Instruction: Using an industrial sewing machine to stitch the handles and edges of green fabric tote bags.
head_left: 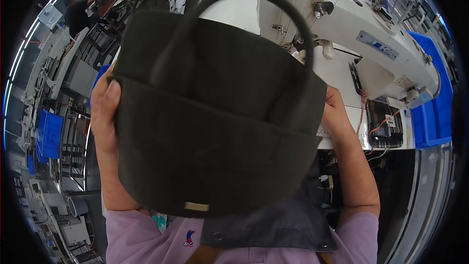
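Dark fabric bag (215,117) fills my view. My left hand (103,112) grips its 9 o'clock edge; my right hand (337,112) grips its 3 o'clock edge. White sewing machine (351,34) sits at 1 o'clock.

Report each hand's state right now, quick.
Left hand: closed on the left edge of the dark fabric bag, thumb on front.
Right hand: grips the bag's right edge, fingers hidden behind it.

From my seat, the dark bag (215,117) fills the middle of the frame and hides most of my right hand (337,112), the fingers of my left hand (103,112), and much of the sewing machine (361,34) table. A person (78,12) at upper left is blurred.
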`<state>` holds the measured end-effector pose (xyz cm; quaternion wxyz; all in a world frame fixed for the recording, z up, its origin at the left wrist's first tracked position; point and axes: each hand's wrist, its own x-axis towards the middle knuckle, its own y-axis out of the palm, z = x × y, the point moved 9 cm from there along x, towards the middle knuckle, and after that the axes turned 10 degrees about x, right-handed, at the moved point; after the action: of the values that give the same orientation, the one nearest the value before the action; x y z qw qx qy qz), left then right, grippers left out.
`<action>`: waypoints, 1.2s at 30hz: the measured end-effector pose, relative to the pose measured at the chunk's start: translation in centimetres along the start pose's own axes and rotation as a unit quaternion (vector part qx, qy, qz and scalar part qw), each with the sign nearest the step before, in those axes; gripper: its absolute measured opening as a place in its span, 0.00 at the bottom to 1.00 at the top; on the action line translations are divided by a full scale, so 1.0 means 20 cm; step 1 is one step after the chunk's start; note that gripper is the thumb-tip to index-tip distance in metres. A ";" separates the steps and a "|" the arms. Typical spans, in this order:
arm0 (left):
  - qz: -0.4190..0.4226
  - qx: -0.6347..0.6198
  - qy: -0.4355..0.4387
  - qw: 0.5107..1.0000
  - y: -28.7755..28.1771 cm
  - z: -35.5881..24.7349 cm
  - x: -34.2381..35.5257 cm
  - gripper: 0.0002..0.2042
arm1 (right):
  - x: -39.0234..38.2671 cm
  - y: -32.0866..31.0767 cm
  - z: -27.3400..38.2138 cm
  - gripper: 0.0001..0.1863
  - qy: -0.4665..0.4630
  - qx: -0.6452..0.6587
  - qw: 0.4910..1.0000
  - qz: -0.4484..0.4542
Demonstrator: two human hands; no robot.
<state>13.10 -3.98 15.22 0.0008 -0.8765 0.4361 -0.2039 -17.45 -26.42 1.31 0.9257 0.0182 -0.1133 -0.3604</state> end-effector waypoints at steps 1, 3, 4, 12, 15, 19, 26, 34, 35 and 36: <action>0.008 -0.070 -0.062 0.996 -0.06 0.14 0.01 0.21 | 0.00 0.03 0.01 0.16 0.011 0.001 1.000 -0.004; 0.000 -0.183 -0.217 0.959 -0.08 0.50 -0.01 0.18 | 0.01 0.07 0.03 0.16 0.022 -0.045 0.999 -0.004; 0.048 -0.153 -0.210 0.964 -0.06 0.60 -0.01 0.14 | 0.00 0.08 0.02 0.16 0.048 -0.047 0.998 -0.011; -0.006 0.558 0.098 0.824 -0.07 0.56 0.05 0.09 | -0.01 0.15 0.03 0.09 -0.003 -0.279 0.960 0.000; 0.032 0.485 0.175 0.856 0.13 0.39 0.09 0.08 | 0.01 0.22 0.08 0.08 -0.030 -0.307 0.951 0.016; 0.190 0.374 0.253 0.872 0.59 0.31 0.03 0.09 | 0.07 0.28 0.10 0.08 -0.082 -0.335 0.937 0.047; 0.238 0.387 0.246 0.856 0.91 0.42 -0.03 0.16 | 0.15 0.41 0.06 0.12 -0.207 -0.457 0.855 0.133; 0.262 0.389 0.183 0.864 0.92 0.47 -0.01 0.13 | 0.18 0.35 0.06 0.10 -0.227 -0.438 0.854 0.166; 0.256 0.403 0.169 0.862 0.93 0.48 0.00 0.11 | 0.19 0.34 0.05 0.10 -0.224 -0.435 0.858 0.160; 0.260 0.404 0.166 0.861 0.94 0.49 0.01 0.11 | 0.19 0.34 0.05 0.10 -0.221 -0.431 0.860 0.159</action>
<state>2.33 -17.39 3.01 0.3354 -0.6072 0.5216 -0.4968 -10.48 -23.88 3.74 0.8367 -0.4809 -0.1491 -0.2154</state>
